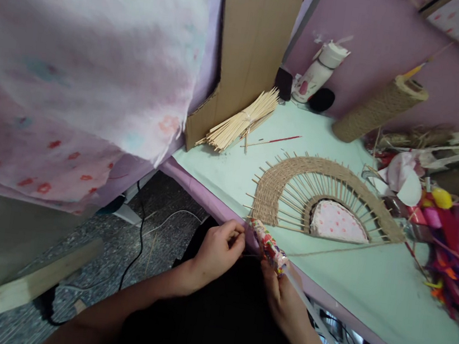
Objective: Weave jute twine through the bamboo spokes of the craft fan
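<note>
My right hand [279, 291] is closed round the lower end of a colourful patterned tube-shaped thing [270, 248], which tilts up to the left at the table's front edge. Beside it, my left hand [222, 247] is pinched, with thumb and forefinger together; what they hold is too small to make out. A thin strand shows between the two hands. Just beyond lies a half-round woven fan of twine and sticks [269, 194], with a pink-flowered half-circle [339, 220] at its centre. Loose twine [329, 251] runs along the fan's straight side towards my right hand.
A tied bundle of thin sticks [242, 123] leans by a cardboard sheet [255, 40]. Behind stand a white bottle [316, 73] and a big twine roll [379, 110]. Mixed craft bits [431, 210] crowd the right side. Flowered cloth [83, 62] hangs at left.
</note>
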### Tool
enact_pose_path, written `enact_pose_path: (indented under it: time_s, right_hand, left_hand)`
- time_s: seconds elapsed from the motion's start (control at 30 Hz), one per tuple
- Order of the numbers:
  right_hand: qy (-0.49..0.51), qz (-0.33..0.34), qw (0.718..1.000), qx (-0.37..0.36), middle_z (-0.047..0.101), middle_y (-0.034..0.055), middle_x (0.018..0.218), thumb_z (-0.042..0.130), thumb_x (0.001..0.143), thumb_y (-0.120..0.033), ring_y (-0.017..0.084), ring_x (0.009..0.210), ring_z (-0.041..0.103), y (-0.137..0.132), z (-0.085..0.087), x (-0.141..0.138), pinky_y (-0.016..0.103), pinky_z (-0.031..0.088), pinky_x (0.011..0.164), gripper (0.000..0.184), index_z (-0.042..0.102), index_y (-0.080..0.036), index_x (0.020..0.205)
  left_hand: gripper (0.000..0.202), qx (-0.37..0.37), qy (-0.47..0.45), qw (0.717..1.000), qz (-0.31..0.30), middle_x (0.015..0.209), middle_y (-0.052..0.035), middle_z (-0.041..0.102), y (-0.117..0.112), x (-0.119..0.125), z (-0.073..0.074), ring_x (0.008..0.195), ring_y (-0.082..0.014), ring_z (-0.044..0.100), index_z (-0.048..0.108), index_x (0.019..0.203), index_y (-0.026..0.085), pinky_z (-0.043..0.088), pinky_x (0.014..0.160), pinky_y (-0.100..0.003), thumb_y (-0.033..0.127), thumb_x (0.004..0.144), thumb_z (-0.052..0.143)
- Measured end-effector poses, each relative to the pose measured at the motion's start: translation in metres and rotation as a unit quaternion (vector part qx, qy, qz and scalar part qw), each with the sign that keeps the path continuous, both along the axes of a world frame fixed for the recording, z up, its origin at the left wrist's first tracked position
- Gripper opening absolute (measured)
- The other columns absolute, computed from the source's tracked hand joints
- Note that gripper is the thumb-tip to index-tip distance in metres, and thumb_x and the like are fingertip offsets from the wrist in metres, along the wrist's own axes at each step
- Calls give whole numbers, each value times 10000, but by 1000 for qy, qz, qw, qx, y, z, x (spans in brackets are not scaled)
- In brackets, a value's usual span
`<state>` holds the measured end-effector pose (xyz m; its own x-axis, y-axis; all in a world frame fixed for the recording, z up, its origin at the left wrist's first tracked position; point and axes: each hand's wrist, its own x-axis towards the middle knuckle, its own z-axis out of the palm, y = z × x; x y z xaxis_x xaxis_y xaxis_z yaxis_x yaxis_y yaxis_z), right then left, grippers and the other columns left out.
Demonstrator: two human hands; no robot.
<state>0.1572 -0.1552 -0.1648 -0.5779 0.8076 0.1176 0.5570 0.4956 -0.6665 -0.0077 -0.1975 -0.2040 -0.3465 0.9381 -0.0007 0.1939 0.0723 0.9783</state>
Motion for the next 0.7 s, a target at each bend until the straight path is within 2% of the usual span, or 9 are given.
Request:
enact_pose_path:
  time_s: [0.2,0.33,0.7]
  right_hand:
    - [6,4,1000,-5,646,74,776,398,927,-306,206,756,635,0,0,1,300,539,711,248,600,-177,863]
    - [0,-1,1000,-1,669,97,882,398,931,-313,209,799,647,1,0,0,302,542,720,259,604,-161,970]
    - [-6,-8,1000,-9,669,93,850,398,921,-314,215,758,637,0,2,-1,314,540,691,276,621,-163,977]
  left_hand:
    - [59,-2,12,1000,-2,632,17,619,-2,1,0,568,-108,606,547,811,187,438,545,-190,169,847,504]
    - [65,-6,10,1000,-1,630,14,622,-2,0,1,567,-110,610,550,807,186,440,545,-192,172,848,501]
    - [69,-7,8,1000,-4,646,7,634,-2,0,-1,583,-120,621,556,818,192,453,553,-199,188,854,497]
